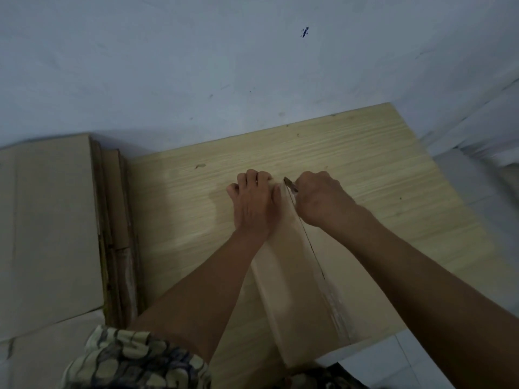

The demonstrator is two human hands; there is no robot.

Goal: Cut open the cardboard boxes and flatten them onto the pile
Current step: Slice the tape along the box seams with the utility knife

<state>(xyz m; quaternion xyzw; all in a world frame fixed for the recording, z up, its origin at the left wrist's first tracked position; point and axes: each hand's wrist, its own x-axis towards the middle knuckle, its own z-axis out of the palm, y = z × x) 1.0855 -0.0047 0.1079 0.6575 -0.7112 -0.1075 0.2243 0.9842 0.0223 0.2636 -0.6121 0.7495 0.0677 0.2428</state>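
Note:
A brown cardboard box lies lengthwise on the wooden table, with a slit running along its top seam. My left hand presses on the box's far end, fingers curled over its edge. My right hand grips a small knife whose blade sits at the far end of the seam, just right of my left hand. A pile of flattened cardboard lies at the left of the table.
A pale wall stands right behind the table. The table's right edge drops to a tiled floor. Patterned clothing shows at the bottom edge.

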